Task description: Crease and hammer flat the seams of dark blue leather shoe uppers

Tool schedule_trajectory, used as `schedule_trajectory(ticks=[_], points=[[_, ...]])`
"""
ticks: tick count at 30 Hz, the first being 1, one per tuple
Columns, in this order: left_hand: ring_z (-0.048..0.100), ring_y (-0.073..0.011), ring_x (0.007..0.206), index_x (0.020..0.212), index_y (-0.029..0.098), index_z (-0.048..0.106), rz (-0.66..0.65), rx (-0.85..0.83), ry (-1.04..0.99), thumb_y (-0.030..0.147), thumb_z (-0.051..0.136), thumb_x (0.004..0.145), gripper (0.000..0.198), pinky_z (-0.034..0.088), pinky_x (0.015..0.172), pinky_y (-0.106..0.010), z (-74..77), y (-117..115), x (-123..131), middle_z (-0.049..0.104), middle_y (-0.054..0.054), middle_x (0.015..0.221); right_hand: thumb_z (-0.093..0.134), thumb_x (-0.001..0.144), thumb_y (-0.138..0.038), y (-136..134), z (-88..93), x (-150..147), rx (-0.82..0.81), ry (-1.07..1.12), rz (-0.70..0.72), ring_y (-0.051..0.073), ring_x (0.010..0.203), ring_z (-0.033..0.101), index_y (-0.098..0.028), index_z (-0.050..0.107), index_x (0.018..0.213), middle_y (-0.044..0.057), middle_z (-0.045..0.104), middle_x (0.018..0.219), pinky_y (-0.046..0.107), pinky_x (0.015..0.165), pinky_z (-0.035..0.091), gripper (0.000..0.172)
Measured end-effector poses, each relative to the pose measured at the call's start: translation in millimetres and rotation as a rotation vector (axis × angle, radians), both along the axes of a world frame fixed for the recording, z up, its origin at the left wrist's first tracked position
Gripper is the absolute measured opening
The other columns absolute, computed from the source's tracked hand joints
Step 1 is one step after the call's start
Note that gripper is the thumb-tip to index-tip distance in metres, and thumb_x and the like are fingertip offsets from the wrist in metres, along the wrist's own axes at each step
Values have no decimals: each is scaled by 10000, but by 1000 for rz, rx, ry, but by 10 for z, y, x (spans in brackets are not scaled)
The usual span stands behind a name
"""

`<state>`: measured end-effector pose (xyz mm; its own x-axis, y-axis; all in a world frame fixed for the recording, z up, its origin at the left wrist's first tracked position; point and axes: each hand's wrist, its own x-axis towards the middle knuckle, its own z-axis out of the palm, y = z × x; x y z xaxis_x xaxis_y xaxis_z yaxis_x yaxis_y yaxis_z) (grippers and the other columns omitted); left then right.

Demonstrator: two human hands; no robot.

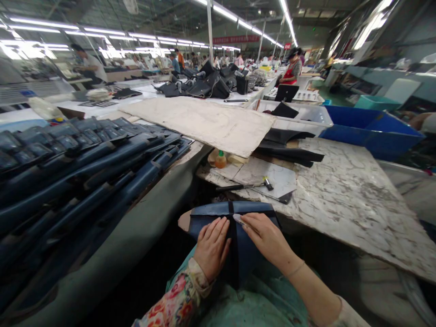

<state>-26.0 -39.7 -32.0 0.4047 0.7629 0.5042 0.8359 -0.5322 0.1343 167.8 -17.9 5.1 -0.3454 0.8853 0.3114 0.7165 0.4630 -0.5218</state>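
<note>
A dark blue leather-like piece (251, 254) lies over a board with a rounded tan end (185, 221), in front of my body. Black strips (233, 252) cross on it, one lengthwise and one across. My left hand (211, 245) rests flat on the piece with its fingers stretched out, left of the crossing. Between the fingers of my right hand (264, 236) is a small pale flat scraper (238, 219), its tip touching the piece beside the crossing. The lower part of the piece falls over a green apron (269, 299) on my lap.
Long blue leather pieces (85, 181) are stacked at left. On the worn worktable (344, 195) lie a hammer (268, 183) and a small orange bottle (220, 160). A pale board (200, 120), a white bin (299, 114) and a blue bin (368, 131) stand behind. Several people work farther off.
</note>
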Motion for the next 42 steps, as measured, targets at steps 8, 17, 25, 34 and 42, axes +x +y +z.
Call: schedule_trajectory(ticks=[8,17,25,34,42], points=[[544,-212,957,1032,175,587,100,-121,-89,247,426,883,231,405,815,-354,131,188,99,637,-64,1004,472,879,-217,159,186,26,-158,-93,147,182,927,558,-197,626,1028,46,626,993,328,856,464,214],[556,-208,986,1027,171,588,-44,-46,-16,189,404,878,238,404,871,-372,151,254,77,638,-71,1054,460,876,-188,135,160,18,-141,-101,132,177,973,564,-191,602,1055,44,631,1041,320,892,462,229],[586,-219,989,1047,134,584,-78,-10,14,137,365,847,296,439,886,-370,70,278,81,643,-88,1088,411,879,-123,62,225,-171,-158,-260,47,191,1058,544,-162,579,1154,69,593,1162,335,944,448,324],[579,-226,1009,1034,156,575,-60,-88,6,158,392,835,270,405,897,-389,121,299,110,636,-62,1122,417,829,-44,89,170,-311,-82,-502,-6,215,1016,571,-167,572,1180,74,579,1196,326,856,512,404],[560,-211,1022,1085,173,558,-44,-102,-58,203,399,863,275,370,907,-376,99,230,144,620,-42,1161,411,785,2,44,-26,-123,115,-540,-54,221,996,569,-154,580,1172,81,586,1185,350,859,508,450]])
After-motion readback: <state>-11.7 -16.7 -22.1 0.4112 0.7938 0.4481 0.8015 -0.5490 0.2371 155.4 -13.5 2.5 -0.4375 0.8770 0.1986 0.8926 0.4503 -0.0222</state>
